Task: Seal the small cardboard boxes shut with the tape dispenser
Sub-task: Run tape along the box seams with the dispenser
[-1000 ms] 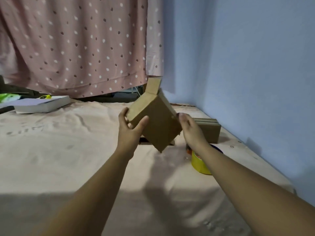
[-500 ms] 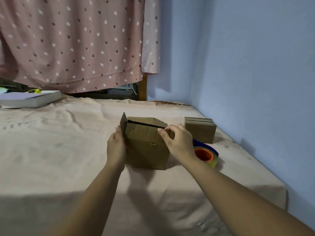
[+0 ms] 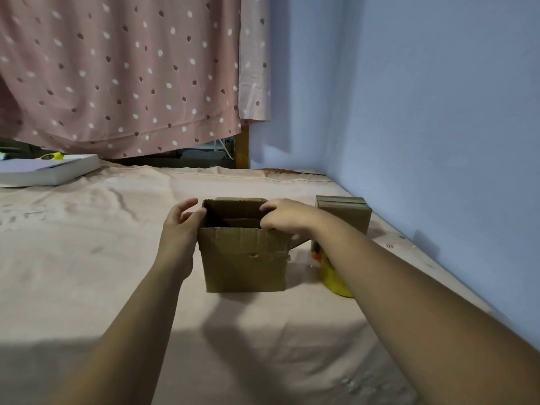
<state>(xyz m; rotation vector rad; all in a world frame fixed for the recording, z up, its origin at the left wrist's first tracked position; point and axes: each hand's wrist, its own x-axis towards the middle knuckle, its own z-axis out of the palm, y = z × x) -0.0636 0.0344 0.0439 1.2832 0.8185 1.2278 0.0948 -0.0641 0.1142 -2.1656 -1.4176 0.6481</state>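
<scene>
A small brown cardboard box (image 3: 244, 260) stands upright on the peach sheet, its top open and its inside dark. My left hand (image 3: 182, 225) rests against the box's left side, thumb at the upper left corner, fingers loosely spread. My right hand (image 3: 287, 216) curls over the right top edge and grips the flap there. The yellow tape dispenser (image 3: 333, 277) sits just right of the box, mostly hidden behind my right forearm. A second cardboard box (image 3: 344, 213), closed, stands behind it near the wall.
The peach sheet (image 3: 87, 258) covers the whole surface. A white book (image 3: 49, 171) lies at the far left with a yellow object on it. A dotted pink curtain (image 3: 122, 74) hangs behind. The blue wall (image 3: 438, 127) runs close along the right.
The box was tilted in the air between both hands, then set down upright on the sheet. Its top flaps now stand open, and my right hand has moved to the right top edge.
</scene>
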